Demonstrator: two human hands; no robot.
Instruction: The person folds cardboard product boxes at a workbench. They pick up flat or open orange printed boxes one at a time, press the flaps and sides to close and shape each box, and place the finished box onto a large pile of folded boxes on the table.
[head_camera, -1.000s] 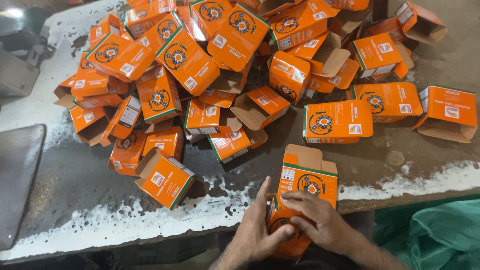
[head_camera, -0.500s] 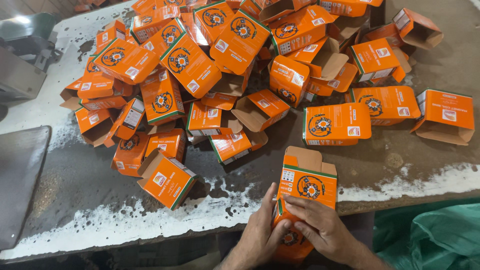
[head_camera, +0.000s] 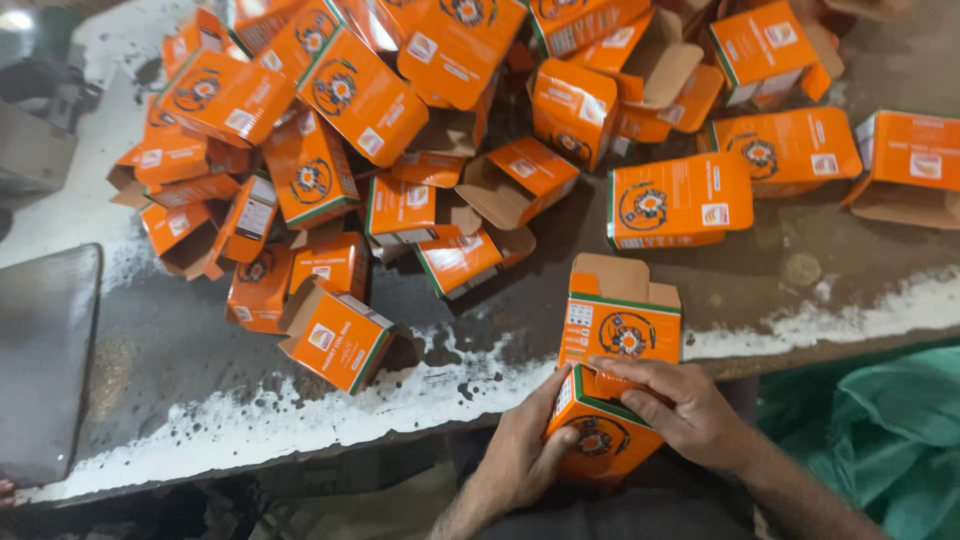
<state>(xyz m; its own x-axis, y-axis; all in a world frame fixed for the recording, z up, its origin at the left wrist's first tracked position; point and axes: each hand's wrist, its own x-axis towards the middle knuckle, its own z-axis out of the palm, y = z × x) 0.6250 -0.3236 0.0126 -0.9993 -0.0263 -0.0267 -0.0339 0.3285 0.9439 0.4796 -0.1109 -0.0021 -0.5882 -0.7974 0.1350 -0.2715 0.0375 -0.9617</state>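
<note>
orange carton (head_camera: 610, 390) clasped at the table edge (head_camera: 300, 440).
left hand (head_camera: 525, 455) cups its side, right hand (head_camera: 690, 410) presses on top; the open flap could crease if squeezed.

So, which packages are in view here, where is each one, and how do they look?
Held carton: orange, green-edged, between left hand and right hand.
Open carton: just behind it, flap up.
Carton pile: orange, tumbled on the dark table.
Green bag: lower right.

Held carton (head_camera: 612, 380) at table's (head_camera: 180, 380) near edge between left hand (head_camera: 525, 455) and right hand (head_camera: 680, 405), carton heap (head_camera: 400, 150) behind.
</note>
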